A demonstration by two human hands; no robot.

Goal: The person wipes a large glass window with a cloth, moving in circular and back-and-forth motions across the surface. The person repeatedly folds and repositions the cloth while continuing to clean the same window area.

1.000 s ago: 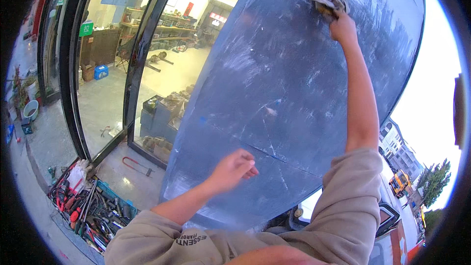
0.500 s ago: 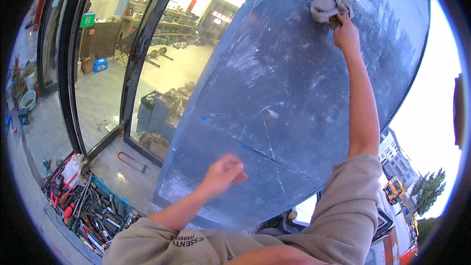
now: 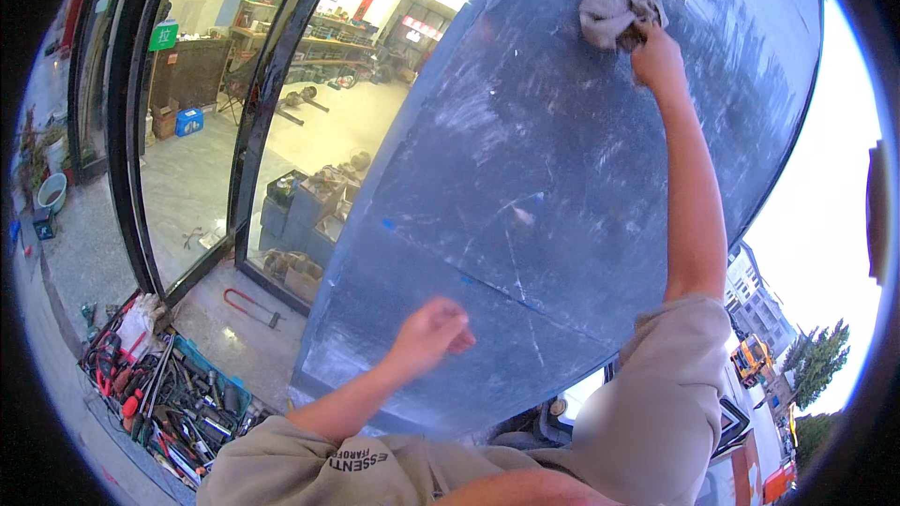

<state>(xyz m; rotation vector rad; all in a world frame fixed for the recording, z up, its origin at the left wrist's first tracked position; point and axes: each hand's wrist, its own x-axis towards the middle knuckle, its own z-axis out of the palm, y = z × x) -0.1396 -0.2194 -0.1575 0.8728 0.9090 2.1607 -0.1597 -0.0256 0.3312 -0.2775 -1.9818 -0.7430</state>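
Observation:
A wadded grey-brown rag (image 3: 609, 14) is pressed against the upper part of a large, dark blue-grey panel (image 3: 562, 178). My right hand (image 3: 658, 58) grips the rag, with that arm stretched far up. Pale smears, scratches and a few small blue marks cover the panel, and a dark seam crosses its lower part. Lower down and to the left, my left hand (image 3: 433, 330) hovers in front of the panel, fingers curled in, with nothing visible in them.
At the lower left sits a teal tray (image 3: 239, 398) heaped with hand tools. A red-handled hacksaw-like frame (image 3: 251, 305) lies on the floor beside a black-framed glass door (image 3: 258, 145). Behind the glass are shelves and a workbench. Outdoors at the right stand a tree (image 3: 817, 356) and buildings.
My right hand and the rag have slid a little to the left on the panel. The left hand has barely moved.

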